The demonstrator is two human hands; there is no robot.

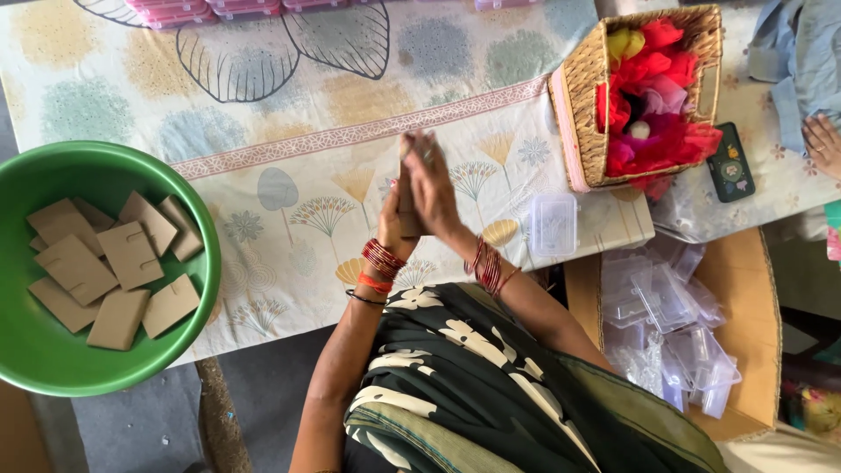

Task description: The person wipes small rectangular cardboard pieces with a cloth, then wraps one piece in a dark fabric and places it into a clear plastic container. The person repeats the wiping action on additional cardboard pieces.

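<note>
My left hand point(396, 221) and my right hand point(432, 184) are pressed palm to palm above the patterned tablecloth point(289, 131). Between them sits a brown cardboard piece point(407, 206), mostly hidden by the palms. Red bangles ring both wrists. A green bowl point(188, 197) at the left holds several flat brown cardboard cards point(131, 254) with small notches.
A woven basket point(583, 114) of red and pink fabric flowers stands at the right. A small clear plastic box point(554, 223) lies beside it. A cardboard carton point(758, 298) holds several clear plastic boxes. Another person's hand point(823, 144) rests at the far right, near a dark green card point(730, 164).
</note>
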